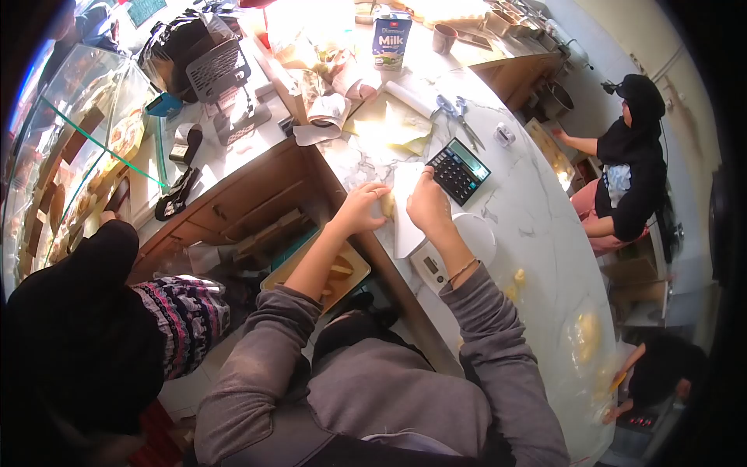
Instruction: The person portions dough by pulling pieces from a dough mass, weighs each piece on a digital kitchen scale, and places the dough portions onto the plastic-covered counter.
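Note:
My left hand (362, 208) is half curled beside a white sheet (405, 204), thumb and fingers apart. A small pale yellow piece (387, 204) shows just beyond its fingertips; I cannot tell whether they touch it. My right hand (429, 206) is closed, its thumb over the lower left corner of a black calculator (461, 171); its other fingers are mostly hidden. Under my right forearm is a white kitchen scale (473, 233) with a small display. Blue-handled scissors (461, 121) lie beyond the calculator, near a yellowish, brightly lit sheet (401, 132).
The marble counter (537, 226) curves to the right. A milk carton (391, 39) and a cup (444, 38) stand at the back. A tray (354, 272) sits low under my left arm. People are at the left (70, 335), right (638, 163) and lower right (661, 377).

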### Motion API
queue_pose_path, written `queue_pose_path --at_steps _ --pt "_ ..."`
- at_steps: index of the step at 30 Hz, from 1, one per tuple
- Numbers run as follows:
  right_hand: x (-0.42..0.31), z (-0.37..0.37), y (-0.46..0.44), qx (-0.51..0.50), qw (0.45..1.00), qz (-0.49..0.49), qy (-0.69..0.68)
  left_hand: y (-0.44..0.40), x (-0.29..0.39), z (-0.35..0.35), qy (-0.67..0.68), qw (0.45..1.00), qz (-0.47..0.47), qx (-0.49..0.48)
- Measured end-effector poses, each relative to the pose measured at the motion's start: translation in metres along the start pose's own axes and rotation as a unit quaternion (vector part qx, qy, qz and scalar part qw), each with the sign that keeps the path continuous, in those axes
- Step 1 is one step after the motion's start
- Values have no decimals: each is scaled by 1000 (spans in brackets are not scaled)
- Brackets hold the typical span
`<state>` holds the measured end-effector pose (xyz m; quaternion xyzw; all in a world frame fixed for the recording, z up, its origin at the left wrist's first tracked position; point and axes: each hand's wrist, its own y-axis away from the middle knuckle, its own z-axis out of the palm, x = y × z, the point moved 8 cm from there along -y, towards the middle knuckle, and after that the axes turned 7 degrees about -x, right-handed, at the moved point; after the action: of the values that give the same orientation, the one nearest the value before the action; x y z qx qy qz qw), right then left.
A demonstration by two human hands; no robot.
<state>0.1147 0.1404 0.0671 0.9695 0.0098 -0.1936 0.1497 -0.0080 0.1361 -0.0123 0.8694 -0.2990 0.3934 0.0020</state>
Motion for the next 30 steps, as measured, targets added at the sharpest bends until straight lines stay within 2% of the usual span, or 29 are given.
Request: queue_pose_path --at_steps 4,7,10,16,19,20,22,24,25,27,29,30 --pt "-17 10 0 -22 997 20 68 -1 4 -4 -46 999 5 5" --pt "-20 11 -7 -36 998 28 48 -6 6 -1 -89 996 3 -26" --pt "-17 10 -12 -25 999 25 34 -12 2 2 -51 998 -11 -28" --pt "12 7 -49 60 998 9 -28 -11 -18 3 32 999 -11 41" --pt "31 16 -52 81 994 15 -76 -2 -22 -3 8 996 -79 33" --pt "37 15 -48 100 989 -15 -110 5 -22 -8 39 993 -104 50" --pt "47 2 -29 141 971 -75 -178 18 -10 -21 100 980 -151 84" --pt "81 -17 -12 174 937 -109 -282 23 15 -28 168 969 -151 96" --pt "99 -31 2 190 935 -89 -286 24 27 -31 202 962 -152 99" --pt "114 -77 52 189 914 -66 -352 10 57 -22 187 964 -175 69" --pt "135 -111 97 214 892 -58 -394 -18 99 -4 167 977 -131 24" --pt "143 -123 118 222 880 -60 -416 -32 119 11 149 986 -76 4"
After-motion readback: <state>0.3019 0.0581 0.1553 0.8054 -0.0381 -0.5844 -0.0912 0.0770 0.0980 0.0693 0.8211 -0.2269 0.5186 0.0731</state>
